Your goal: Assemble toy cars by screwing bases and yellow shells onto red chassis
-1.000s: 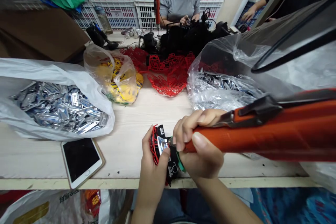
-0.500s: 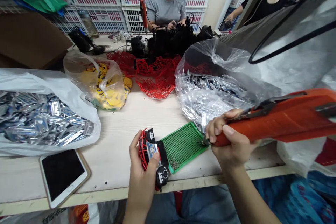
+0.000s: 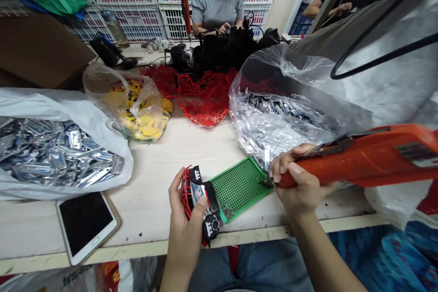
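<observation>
My left hand (image 3: 187, 214) is closed round a small toy car body (image 3: 200, 196) with a red cage frame, black fenders and a silver-blue panel. Fingers lie along its cage side and the thumb presses on the panel. In my right hand (image 3: 297, 178) is an orange electric screwdriver (image 3: 362, 157), held nearly level with its tip pointing left. That tip is down at the right end of a green mesh tray (image 3: 239, 182), among small screws (image 3: 265, 181). More screws lie in the tray's near left corner, beside the car body. Whether a screw sits on the bit I cannot tell.
Bags of silver parts stand at left (image 3: 58, 155) and right (image 3: 273, 127). A bag of yellow parts (image 3: 143, 118) and red cage frames (image 3: 205, 105) lie farther back. A phone (image 3: 87, 226) rests near the table edge. Across the table sits a co-worker (image 3: 219, 4).
My hands keep nearly the same pose, the screwdriver tip still at the tray's right end. The view has shifted slightly. At the upper right, another person's arm has moved.
</observation>
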`<control>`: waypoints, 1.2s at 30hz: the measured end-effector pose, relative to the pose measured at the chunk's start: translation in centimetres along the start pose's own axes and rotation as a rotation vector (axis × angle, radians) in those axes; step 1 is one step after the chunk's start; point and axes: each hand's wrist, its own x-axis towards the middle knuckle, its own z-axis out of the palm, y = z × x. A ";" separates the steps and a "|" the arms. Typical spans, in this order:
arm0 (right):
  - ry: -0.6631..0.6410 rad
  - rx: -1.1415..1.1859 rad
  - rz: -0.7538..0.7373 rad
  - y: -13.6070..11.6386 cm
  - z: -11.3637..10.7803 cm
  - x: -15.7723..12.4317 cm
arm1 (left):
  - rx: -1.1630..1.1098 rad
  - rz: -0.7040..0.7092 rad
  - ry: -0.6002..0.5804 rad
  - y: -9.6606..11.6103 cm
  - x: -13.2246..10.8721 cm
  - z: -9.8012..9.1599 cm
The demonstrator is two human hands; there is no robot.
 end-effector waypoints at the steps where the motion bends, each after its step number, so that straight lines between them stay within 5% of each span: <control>1: 0.002 0.000 0.003 0.0 0.0 -0.1 | 0.001 0.002 -0.003 -0.1 0.0 0.0; 8: 0.021 -0.013 0.000 -0.1 0.4 0.0 | 0.052 0.038 -0.009 -0.5 0.1 -0.2; 13: 0.051 0.031 -0.035 -2.8 1.8 0.0 | 0.057 0.059 -0.016 -0.3 0.1 0.0; 18: -0.134 0.173 0.081 -5.4 4.1 -2.1 | 0.030 0.056 -0.028 -0.2 0.1 0.1; 21: -0.250 0.225 0.156 -5.0 5.2 -3.6 | 0.018 0.072 -0.025 -0.2 0.0 0.1; 36: -0.313 0.230 0.172 -3.2 6.6 -4.7 | 0.036 0.125 -0.036 -0.4 0.0 0.2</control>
